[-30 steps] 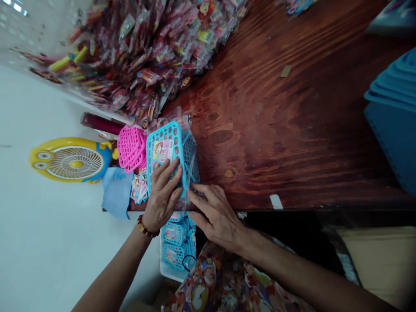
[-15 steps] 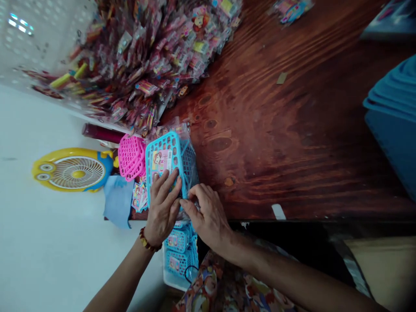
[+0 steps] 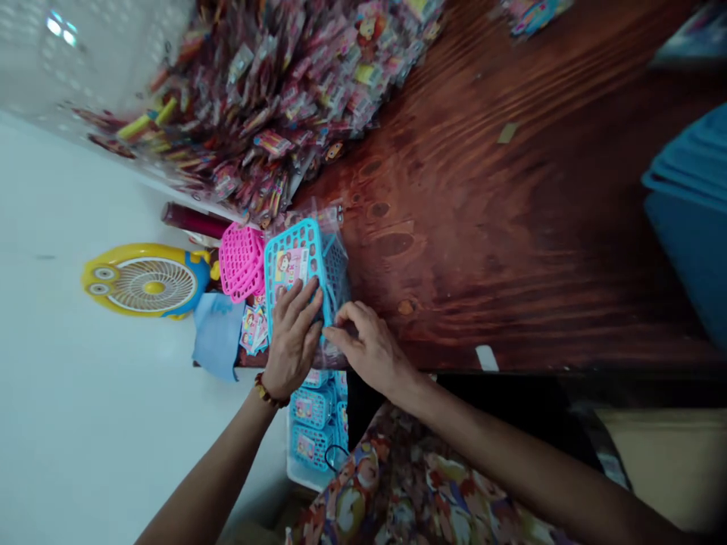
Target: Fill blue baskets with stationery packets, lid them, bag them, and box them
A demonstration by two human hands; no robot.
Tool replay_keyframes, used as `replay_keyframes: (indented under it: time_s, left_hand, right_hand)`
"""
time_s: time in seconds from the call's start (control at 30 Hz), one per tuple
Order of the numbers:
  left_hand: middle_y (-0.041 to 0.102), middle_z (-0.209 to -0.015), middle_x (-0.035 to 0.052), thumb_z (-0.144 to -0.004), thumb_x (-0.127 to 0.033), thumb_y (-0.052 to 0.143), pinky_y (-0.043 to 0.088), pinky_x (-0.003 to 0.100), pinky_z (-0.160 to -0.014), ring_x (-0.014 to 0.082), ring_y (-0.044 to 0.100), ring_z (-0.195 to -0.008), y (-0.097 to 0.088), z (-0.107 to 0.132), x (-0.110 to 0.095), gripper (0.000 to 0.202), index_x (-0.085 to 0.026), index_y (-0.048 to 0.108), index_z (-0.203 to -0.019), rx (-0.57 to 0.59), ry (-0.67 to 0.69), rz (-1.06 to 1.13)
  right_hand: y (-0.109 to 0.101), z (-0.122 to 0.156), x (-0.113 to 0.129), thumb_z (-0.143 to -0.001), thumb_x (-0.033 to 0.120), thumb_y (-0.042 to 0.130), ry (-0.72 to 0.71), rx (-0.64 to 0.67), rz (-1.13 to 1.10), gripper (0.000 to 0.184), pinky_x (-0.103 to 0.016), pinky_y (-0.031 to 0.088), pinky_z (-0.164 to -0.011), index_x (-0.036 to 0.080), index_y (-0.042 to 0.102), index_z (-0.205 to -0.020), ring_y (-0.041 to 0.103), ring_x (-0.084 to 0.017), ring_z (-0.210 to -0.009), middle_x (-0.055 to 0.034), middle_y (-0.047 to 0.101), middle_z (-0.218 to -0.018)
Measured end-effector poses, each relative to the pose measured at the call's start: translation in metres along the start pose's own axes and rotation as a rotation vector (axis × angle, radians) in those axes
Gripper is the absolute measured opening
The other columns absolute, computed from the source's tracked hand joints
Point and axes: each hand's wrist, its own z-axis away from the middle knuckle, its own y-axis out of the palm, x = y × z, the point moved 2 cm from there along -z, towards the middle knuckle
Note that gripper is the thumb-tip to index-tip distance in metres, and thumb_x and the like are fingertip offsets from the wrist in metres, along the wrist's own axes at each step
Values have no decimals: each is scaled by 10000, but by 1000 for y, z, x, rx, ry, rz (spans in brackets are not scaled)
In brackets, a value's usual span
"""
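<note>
A blue plastic basket (image 3: 316,246) with a perforated lid-like face and a pink cartoon label (image 3: 289,266) rests at the table's near left edge. Clear plastic film shows along its side. My left hand (image 3: 292,333) lies flat across that face, fingers stretched out and covering part of the label. At the basket's near right corner is my right hand (image 3: 372,344), thumb and forefinger closed on the rim. Whether the film is also pinched there is hidden. Pink perforated baskets or lids (image 3: 241,261) and small printed cards (image 3: 254,329) lie left of the basket.
A big heap of bagged small items (image 3: 318,76) spreads over the back left. A yellow fan (image 3: 153,288) and blue cloth (image 3: 219,333) are on the left. Blue stacked pieces (image 3: 690,166) stand right on the wooden table (image 3: 482,250). Below the edge, a bin holds blue baskets (image 3: 312,409).
The whole view has shifted slightly, so things appear a little right and higher. Both hands stay at the basket; the right thumb and forefinger remain at its rim.
</note>
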Motion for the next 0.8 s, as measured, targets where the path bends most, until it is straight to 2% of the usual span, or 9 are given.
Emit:
replay_keyframes:
  time_s: [0.13, 0.23, 0.37, 0.5, 0.6, 0.7, 0.77, 0.8]
  left_hand:
    - [381, -1540, 54, -981, -270, 445, 216, 532, -1199, 236, 299, -1443, -9, -2, -1, 497, -327, 351, -1466, 27, -49, 102]
    - [392, -1534, 63, -983, -286, 439, 273, 502, -1181, 232, 356, -1416, -15, 0, -1, 444, -308, 424, -1426, -46, -85, 190]
    - [463, -1480, 67, -976, -292, 454, 323, 502, -1146, 234, 423, -1366, -21, 5, -3, 377, -282, 523, -1347, -208, -103, 103]
    - [640, -1209, 63, -978, -296, 442, 367, 500, -1076, 236, 536, -1207, -32, 16, -7, 327, -273, 603, -1262, -335, -115, -99]
    - [616, -1219, 98, -951, -451, 464, 339, 528, -1068, 294, 501, -1234, -35, 26, -16, 443, -266, 536, -1347, -244, -9, -162]
    - [436, -1439, 172, -809, -622, 603, 284, 567, -1090, 373, 387, -1329, -26, 36, -25, 881, -229, 254, -1516, -88, 67, -236]
    - [332, -1508, 202, -775, -578, 675, 250, 577, -1105, 391, 334, -1363, -17, 40, -29, 1019, -212, 116, -1545, -18, 43, -303]
    - [333, -1508, 203, -795, -514, 682, 247, 570, -1110, 385, 328, -1370, -12, 41, -30, 994, -213, 106, -1546, -6, 28, -321]
  right_hand:
    - [-12, 18, -9, -899, 227, 594, -86, -26, -40, 70, -304, 417, -842, 205, 595, -832, 561, -161, -900, -5, 637, -894]
    - [-19, 33, -13, -915, 197, 559, -108, 19, -106, 106, -289, 430, -835, 198, 620, -829, 582, -150, -885, -3, 661, -867]
    - [-17, 43, -16, -880, 142, 548, 7, 59, -129, 112, -255, 456, -719, 192, 617, -808, 609, -129, -756, 10, 658, -801]
    - [0, 45, -21, -843, 114, 556, 145, 112, -203, 99, -258, 486, -641, 196, 599, -880, 642, -142, -692, 8, 677, -759]
    - [5, 45, -21, -838, 113, 543, 217, 55, -319, 139, -257, 509, -614, 200, 564, -944, 654, -139, -667, 4, 688, -790]
    - [2, 45, -13, -848, 121, 521, 186, 42, -360, 149, -266, 531, -691, 200, 579, -959, 671, -144, -763, -6, 703, -863]
    - [-1, 47, -8, -856, 126, 512, 124, 45, -341, 218, -283, 534, -775, 200, 599, -1042, 670, -155, -888, -25, 711, -979]
    - [-2, 48, -7, -859, 125, 505, 98, 35, -326, 271, -294, 532, -814, 202, 596, -1102, 663, -159, -935, -33, 708, -1028]
